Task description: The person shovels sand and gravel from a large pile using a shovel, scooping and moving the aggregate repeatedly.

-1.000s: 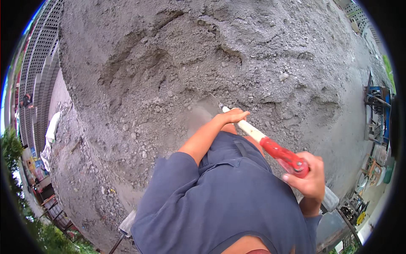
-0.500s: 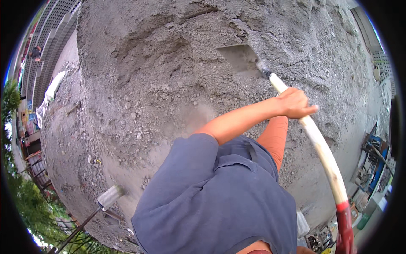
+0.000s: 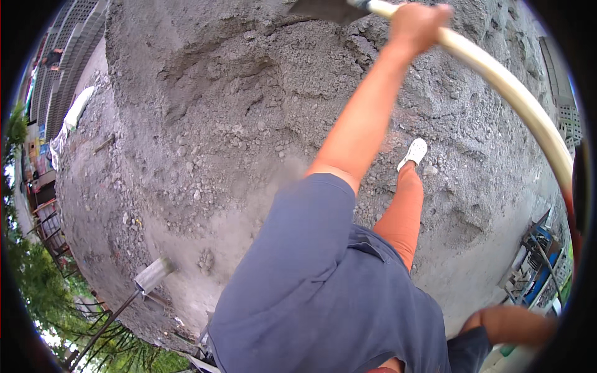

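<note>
1. Head view: L hand [image 3: 420, 26] was wrapped round the shovel [image 3: 513, 87], fingers pressed tight on the pale wooden shaft, a short way behind the blade.
2. Shovel lay across the upper right of the grey gravel bank [image 3: 211, 124]: dark blade [image 3: 329, 9] over the bank's upper edge, partly cut off; shaft looked bent by the lens, running down past the right edge to a red handle end [image 3: 571, 217]. Couldn't tell if the blade touched the gravel.
3. R forearm [image 3: 513, 326] was blurred, low on the right, nr the bank's lower R corner; R hand itself was lost in the dark rim, so couldn't tell its grip or whether it was on the handle.
4. Bare leg [image 3: 401, 211] w/ white shoe [image 3: 413, 152] stood on the gravel, right of centre, below the L hand.
5. L edge of bank: white sack [image 3: 76, 115], small stick [image 3: 104, 143] just beside it; beyond, stacked grey blocks [image 3: 74, 56] & another person [image 3: 53, 59], tiny.
6. Lower L corner: grey cylinder [image 3: 154, 273] on a thin dark rod; greenery [image 3: 37, 267] past the edge.
7. Lower R edge: blue metal frame [image 3: 542, 267], well apart from the leg.
</note>
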Available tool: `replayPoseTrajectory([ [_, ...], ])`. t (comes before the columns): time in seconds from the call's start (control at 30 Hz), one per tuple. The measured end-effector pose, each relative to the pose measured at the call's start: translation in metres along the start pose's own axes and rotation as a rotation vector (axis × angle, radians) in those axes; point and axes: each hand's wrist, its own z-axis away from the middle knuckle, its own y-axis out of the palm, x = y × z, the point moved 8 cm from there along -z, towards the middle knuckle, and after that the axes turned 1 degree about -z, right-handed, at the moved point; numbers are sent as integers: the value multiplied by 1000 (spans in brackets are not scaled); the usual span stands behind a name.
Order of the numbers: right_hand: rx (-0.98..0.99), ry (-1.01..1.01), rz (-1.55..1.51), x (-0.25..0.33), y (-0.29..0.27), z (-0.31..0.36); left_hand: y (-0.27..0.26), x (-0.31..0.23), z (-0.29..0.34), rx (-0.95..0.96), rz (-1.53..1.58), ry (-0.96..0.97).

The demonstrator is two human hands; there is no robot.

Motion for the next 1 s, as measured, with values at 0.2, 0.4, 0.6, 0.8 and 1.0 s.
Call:
replayPoseTrajectory([
  [0.2, -215, -1061, 445, -83, 70, -76, 53, 274, 29, 278, -370, -463],
  [0.4, -103, -1096, 462, -98, 101, -13, 26, 280, 32, 407, -638, -364],
  [0.6, 147, -1361, 593, -147, 129, 69, -9, 328, 102, 17, -227, -266],
  [0.8, 92, -1426, 618, -169, 106, 132, 8, 271, 155, -149, -20, -59],
  [1.0, 141, -1591, 591, -184, 86, 150, -29, 248, 220, -307, -142, 9],
])
